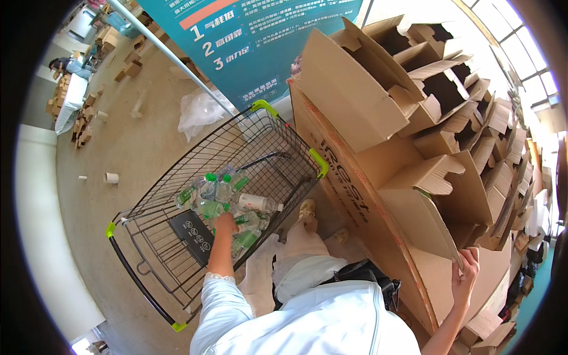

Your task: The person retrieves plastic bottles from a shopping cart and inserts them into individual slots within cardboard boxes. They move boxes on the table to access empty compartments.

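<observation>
While the cart (319, 163) stands at nine o'clock, my right hand (466, 269) pinches the open carton (414, 223) toward four; my left hand (225, 223), grip unclear to me, meets a green-capped bottle (212, 208) at eight: best taken squarely by its neck.

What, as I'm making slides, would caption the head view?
Left hand among bottles in a shopping cart; right hand gripping a cardboard box.

Left arm (222, 283) extended forward, left grip (225, 224) lowered, right grip (466, 266) pinching, off sideways
</observation>
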Motion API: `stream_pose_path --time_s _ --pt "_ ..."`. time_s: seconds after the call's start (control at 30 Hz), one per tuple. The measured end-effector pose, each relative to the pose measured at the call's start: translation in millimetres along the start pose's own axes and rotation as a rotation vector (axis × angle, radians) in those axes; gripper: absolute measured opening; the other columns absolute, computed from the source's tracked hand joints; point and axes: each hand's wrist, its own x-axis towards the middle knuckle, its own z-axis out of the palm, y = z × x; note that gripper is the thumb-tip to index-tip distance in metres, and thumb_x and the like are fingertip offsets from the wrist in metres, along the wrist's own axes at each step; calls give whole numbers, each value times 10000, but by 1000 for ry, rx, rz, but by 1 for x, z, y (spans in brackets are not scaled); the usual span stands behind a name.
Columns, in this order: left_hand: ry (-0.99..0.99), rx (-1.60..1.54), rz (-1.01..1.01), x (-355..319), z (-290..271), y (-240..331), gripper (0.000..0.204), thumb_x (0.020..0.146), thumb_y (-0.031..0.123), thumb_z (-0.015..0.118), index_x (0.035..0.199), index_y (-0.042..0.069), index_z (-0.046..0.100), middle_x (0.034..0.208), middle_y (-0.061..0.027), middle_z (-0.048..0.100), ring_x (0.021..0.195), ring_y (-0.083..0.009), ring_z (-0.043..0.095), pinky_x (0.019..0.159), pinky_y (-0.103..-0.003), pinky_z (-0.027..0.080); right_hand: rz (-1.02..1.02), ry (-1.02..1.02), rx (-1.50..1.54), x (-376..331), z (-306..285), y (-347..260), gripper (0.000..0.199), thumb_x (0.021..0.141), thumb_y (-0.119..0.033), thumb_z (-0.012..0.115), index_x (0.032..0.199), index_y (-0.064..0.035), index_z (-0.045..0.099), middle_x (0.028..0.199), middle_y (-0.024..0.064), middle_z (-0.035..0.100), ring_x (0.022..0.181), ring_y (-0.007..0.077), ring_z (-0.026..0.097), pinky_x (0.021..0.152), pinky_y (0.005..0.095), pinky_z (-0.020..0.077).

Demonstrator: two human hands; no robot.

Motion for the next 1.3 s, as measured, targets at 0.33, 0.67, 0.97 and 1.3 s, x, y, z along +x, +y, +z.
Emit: stream_pose_path --time_s 0.33,0.67,0.97,1.3 --pt "42 57 39 8 43 35 926 666 323 892 1416 95 400 1357 -137 522 1297 -303 495 1018 -524 449 95 -23 -88 8 -2 -19 240 715 85 643 948 36 676 920 147 642 934 337 568 816 410 474" --pt "652 -846 348 -67 -80 32 851 634 312 889 1314 -47 523 1276 -244 588 1172 -363 584 980 -441 470 25 43 -110 -3 1 -13 288 638 27 667 923 -13 691 895 111 657 912 313 583 806 407 509" --pt "992 -1433 1639 -278 -312 208 850 824 526 669 1390 -55 417 1327 -225 539 1217 -368 545 1044 -539 441 -127 100 -162 -9 17 6 274 615 -97 731 878 -74 657 892 40 626 956 224 556 856 351 479" --pt "376 507 1539 -410 -283 480 681 600 277 869 1141 -14 577 917 -234 691 874 -395 683 796 -423 552 -150 438 73 -36 29 24 221 692 -99 681 907 -57 646 992 70 616 1062 252 575 881 378 493"
